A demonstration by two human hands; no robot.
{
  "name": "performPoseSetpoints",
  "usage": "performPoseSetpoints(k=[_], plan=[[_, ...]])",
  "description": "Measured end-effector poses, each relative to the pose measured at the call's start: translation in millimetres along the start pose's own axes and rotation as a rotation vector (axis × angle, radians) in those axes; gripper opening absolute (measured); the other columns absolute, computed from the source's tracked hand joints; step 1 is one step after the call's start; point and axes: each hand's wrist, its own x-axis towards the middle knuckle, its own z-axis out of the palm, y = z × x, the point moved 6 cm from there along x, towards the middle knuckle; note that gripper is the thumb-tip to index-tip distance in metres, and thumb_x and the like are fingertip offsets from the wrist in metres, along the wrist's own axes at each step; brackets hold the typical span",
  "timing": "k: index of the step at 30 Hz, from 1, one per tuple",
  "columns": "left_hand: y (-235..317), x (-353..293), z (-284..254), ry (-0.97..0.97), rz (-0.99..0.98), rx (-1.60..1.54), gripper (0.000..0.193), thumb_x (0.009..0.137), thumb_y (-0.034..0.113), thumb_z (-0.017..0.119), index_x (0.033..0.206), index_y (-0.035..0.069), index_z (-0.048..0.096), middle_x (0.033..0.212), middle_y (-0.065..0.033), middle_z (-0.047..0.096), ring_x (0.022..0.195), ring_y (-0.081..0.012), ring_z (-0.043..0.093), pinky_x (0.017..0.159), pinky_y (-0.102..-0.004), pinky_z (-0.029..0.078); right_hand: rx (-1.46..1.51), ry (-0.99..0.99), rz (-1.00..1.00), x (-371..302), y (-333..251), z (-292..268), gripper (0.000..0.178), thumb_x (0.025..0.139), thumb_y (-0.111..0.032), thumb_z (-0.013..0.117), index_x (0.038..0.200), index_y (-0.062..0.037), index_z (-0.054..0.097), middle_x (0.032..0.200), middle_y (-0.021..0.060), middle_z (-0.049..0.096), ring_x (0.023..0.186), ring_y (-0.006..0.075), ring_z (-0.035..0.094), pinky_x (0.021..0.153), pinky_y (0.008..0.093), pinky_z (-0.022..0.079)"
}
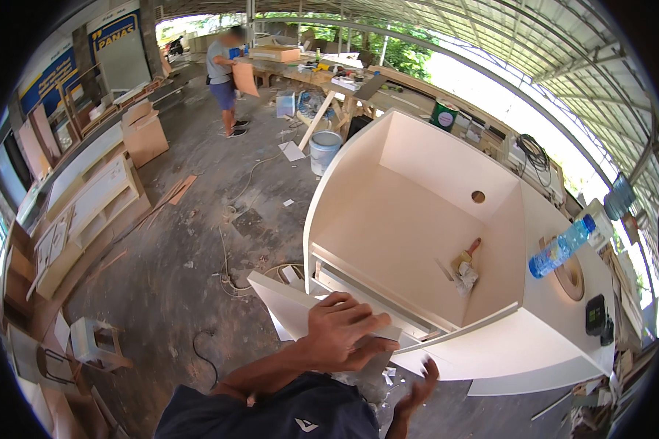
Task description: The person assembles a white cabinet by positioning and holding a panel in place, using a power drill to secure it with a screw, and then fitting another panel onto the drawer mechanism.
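My left hand is closed over the upper edge of a white board, held tilted in front of my body. Just beyond the board is a large white cabinet box, its open side facing up, with a metal-coloured rail along its near side. My right hand is beside the cabinet's near white panel, its fingers apart and nothing visible in them. Inside the box, a paintbrush lies by a crumpled whitish wad. A round hole pierces the far wall.
A blue-capped water bottle, a tape roll and a dark device rest on the cabinet's right side. A bucket and cords lie beyond it. Far left, a person holds a brown board. Unfinished cabinets line the left.
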Motion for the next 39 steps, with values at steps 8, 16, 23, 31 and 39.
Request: performPoseSetpoints(k=[8,16,23,31,39], plan=[[21,5,57,-0.054,0.173,0.045,0.038,0.077,0.040,0.073,0.106,0.016,0.072,0.074,0.0018,0.058,0.067,-0.0139,0.058,0.074,-0.0281,0.045,0.303,-0.036,0.076,12,1,65,0.028,0.076,-0.022,0.077,0.078,0.0014,0.062,0.073,0.0024,0.064,0.065,0.0099,0.056,0.055,0.0288,0.042],[-24,-6,9,0.417,-0.059,0.367,0.043,0.090,0.030,0.064,0.125,0.005,0.061,0.122,-0.0159,0.061,0.118,-0.0313,0.057,0.101,-0.0428,0.040,0.609,0.299,0.209,28,2,8,0.039,0.096,-0.040,0.054,0.099,-0.0020,0.060,0.089,0.0037,0.062,0.077,0.0134,0.057,0.064,0.0291,0.045],[-65,-77,70,-0.022,-0.094,-0.231,0.046,0.089,0.011,0.062,0.133,0.002,0.054,0.135,-0.0177,0.054,0.127,-0.0358,0.050,0.108,-0.0500,0.032,0.923,0.475,0.241,38,-23,-30,0.073,0.093,-0.068,0.038,0.139,-0.0112,0.044,0.128,0.0043,0.054,0.119,0.0232,0.051,0.097,0.0440,0.044],[-134,-102,8,0.011,-0.209,0.149,0.047,0.079,-0.003,0.065,0.126,0.003,0.059,0.128,-0.0176,0.059,0.121,-0.0353,0.054,0.104,-0.0468,0.038,1.022,0.651,0.248,19,-13,-82,0.074,0.089,-0.071,0.043,0.139,-0.0164,0.045,0.136,0.0049,0.050,0.124,0.0260,0.048,0.103,0.0484,0.040],[-146,-118,42,0.245,-0.652,-0.813,0.048,0.101,0.029,0.051,0.140,0.002,0.047,0.126,-0.0136,0.061,0.116,-0.0241,0.057,0.099,-0.0392,0.044,1.224,0.749,0.337,5,18,-77,0.082,0.078,-0.073,0.058,0.136,-0.0157,0.049,0.136,0.0060,0.050,0.127,0.0278,0.046,0.106,0.0484,0.037]])
